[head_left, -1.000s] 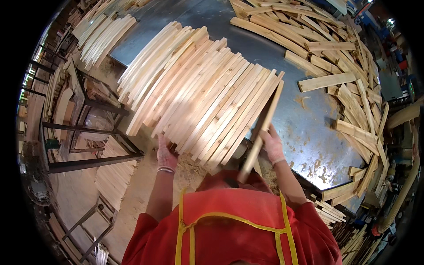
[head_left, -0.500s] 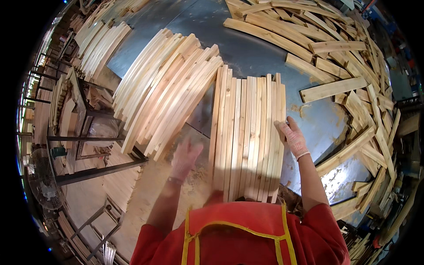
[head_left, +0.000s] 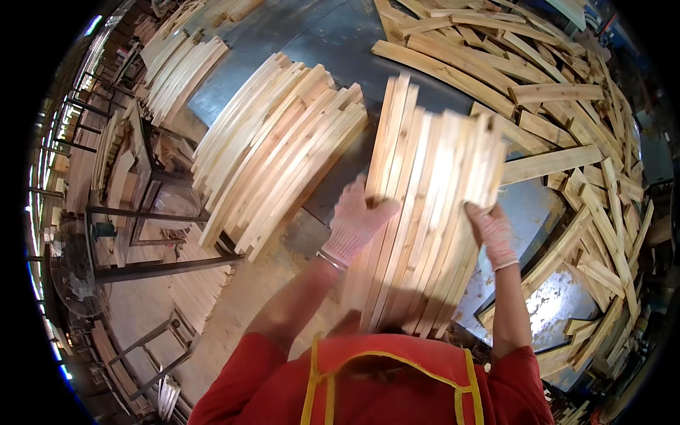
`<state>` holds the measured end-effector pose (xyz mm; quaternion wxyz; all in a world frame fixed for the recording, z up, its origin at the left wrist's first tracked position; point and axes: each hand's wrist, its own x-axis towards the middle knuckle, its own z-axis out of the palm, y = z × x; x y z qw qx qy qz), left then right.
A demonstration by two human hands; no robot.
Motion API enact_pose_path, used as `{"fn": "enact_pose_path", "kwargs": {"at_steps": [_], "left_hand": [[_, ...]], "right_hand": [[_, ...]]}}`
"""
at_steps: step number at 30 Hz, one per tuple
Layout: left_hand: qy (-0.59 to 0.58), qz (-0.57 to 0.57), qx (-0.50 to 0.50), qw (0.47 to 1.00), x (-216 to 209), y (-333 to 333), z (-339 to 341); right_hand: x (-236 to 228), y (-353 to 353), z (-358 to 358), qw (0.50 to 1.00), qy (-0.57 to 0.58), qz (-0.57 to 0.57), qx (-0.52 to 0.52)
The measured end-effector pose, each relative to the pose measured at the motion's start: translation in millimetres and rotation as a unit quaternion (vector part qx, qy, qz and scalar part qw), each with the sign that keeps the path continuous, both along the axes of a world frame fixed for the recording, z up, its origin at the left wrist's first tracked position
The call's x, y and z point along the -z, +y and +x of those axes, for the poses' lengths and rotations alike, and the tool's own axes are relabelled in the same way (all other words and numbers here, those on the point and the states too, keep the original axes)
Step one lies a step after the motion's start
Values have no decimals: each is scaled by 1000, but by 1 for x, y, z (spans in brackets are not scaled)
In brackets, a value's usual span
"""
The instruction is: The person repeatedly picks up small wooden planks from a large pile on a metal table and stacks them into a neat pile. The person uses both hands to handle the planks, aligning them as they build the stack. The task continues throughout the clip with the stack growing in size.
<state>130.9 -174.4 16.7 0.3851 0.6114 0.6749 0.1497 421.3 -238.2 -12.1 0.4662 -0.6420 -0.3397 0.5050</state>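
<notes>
A row of light wooden slats (head_left: 418, 234), packed side by side, stands in front of me, its near end close to my red apron (head_left: 397, 350). My left hand (head_left: 354, 219), in a pale knitted glove, presses the row's left side, its thumb over the slats. On the opposite side my gloved right hand (head_left: 494, 232) grips the outer slats; its fingers are partly hidden. Between them the hands squeeze the row, which leans toward the right at its far end. Left of it, a second row of curved slats (head_left: 276, 152) rests apart from my hands.
A grey metal table (head_left: 248, 85) extends beneath the wood. On the right lies a jumbled heap of curved boards (head_left: 559, 106). Smaller slat stacks (head_left: 188, 74) stand at the far left. A dark metal frame (head_left: 166, 268) and a fan (head_left: 74, 269) are at left.
My left hand has come from beside the row onto its left side. The slats have shifted and tilted to the right, with the right hand still at their edge.
</notes>
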Motion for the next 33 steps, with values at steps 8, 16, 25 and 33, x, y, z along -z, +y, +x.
{"fn": "enact_pose_path", "kwargs": {"at_steps": [8,16,25,33], "left_hand": [[-352,327,67,874,-131,23,-6],[-3,320,294,901,28,3,-99],[459,196,458,736,69,5,-134],[470,274,139,827,87,-13,-202]], "right_hand": [[-186,-22,5,941,-129,292,113],[-21,-94,-22,938,-201,278,-51],[89,-115,-87,732,-615,-132,-263],[81,-115,-76,811,-522,-124,-232]]}}
